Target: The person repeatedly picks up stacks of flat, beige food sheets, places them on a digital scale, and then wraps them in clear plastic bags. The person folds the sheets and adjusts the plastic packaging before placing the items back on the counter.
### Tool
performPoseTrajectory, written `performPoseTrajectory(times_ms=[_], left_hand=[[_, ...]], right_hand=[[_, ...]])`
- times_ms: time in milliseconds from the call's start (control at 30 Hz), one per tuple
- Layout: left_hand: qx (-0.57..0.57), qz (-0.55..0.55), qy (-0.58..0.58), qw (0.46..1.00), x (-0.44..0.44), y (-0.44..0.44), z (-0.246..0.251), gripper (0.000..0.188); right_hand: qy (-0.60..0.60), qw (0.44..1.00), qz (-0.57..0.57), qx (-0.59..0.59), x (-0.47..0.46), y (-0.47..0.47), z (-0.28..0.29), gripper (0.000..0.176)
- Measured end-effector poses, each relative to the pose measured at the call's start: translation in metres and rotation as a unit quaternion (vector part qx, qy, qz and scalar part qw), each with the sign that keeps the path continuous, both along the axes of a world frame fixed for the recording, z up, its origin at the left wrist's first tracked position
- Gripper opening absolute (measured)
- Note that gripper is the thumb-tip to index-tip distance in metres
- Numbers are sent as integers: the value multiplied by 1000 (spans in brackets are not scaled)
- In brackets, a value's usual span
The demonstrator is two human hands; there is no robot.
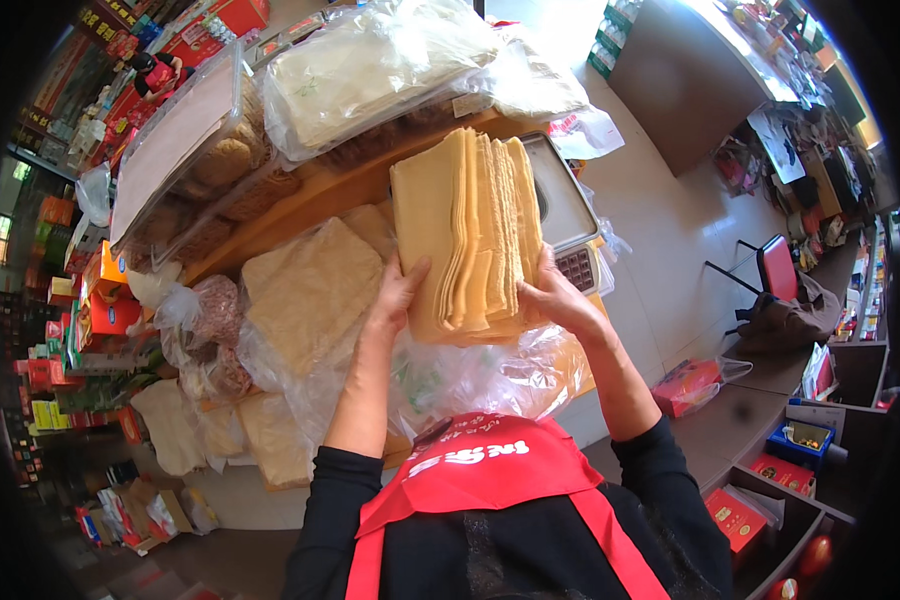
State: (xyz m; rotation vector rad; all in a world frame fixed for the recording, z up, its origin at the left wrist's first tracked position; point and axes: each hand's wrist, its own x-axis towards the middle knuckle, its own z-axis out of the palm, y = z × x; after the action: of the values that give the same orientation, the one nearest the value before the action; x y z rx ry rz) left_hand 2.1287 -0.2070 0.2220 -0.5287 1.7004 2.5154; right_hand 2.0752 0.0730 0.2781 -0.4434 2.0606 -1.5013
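Observation:
Between my hands is a thick stack of folded, pale-yellow sheets (469, 240), which look like tofu skin. My left hand (401, 292) grips its left side near the lower corner, thumb on the top face. On the opposite edge, my right hand (562, 296) presses with fingers and thumb. The layered fold edges face up and to the right. Beneath the stack lies crumpled clear plastic (465, 382). Left of my left hand, a broad pile of similar tan sheets (315, 289) rests partly wrapped in plastic.
A metal scale platform (574, 214) with a keypad (576, 268) stands just right of the stack. Beyond the wooden ledge (262, 217) are plastic-covered sheets (375, 82) and a clear food case (187, 161). Bagged minced-looking food (221, 311) sits left. Another person (157, 75) is at far left.

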Motion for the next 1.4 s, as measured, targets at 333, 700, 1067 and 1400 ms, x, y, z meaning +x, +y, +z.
performPoseTrajectory(times_ms=[333,700,1067,1400], left_hand=[[34,-53,-84,995,-20,-1,46,88],[391,-70,-27,918,8,-4,14,51],[-202,-23,51,978,93,27,97,115],[31,-23,147,988,173,-13,135,85]], right_hand=[[-452,850,-76,-258,-14,34,-72,75],[-230,950,-43,-207,-25,56,-34,78],[-426,835,32,-347,0,53,-62,72],[-534,814,63,-222,84,-43,-124,70]])
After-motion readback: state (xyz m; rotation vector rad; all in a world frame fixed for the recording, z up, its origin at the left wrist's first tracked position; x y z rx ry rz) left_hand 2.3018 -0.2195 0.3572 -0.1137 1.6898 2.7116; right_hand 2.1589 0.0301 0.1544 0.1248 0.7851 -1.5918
